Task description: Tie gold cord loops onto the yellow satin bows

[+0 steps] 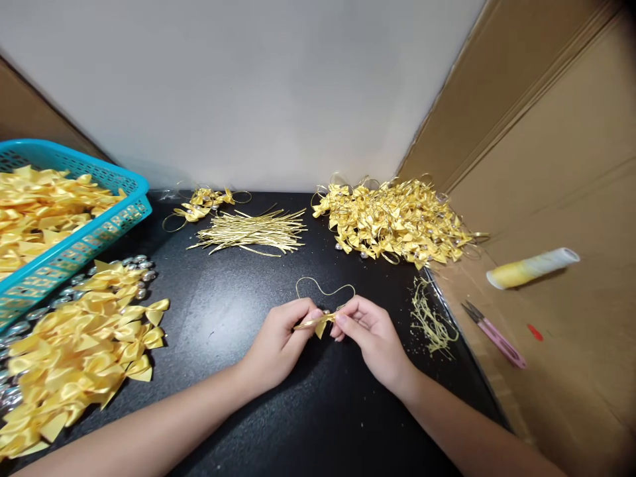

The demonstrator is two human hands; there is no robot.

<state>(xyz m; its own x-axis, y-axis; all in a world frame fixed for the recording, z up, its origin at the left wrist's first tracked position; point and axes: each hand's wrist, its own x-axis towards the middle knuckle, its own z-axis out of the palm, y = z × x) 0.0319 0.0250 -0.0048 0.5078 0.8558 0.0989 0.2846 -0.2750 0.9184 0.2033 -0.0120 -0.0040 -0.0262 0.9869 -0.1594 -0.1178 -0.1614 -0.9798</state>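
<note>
Over the middle of the black table, my left hand is closed on a yellow ribbon bow, thumb on top. My right hand pinches the bow's other side, its fingertips close to the left ones. From between the hands a thin gold cord curves out in a loop on the far side. A small shiny bead seems to sit at the bow's middle, though the fingers partly cover it.
At left stand a blue basket of bows, loose bows and silver beads. Behind lie gold cords, finished bows and a few looped bows. At right are cord scraps, pink thread snips and a yellow-white tube.
</note>
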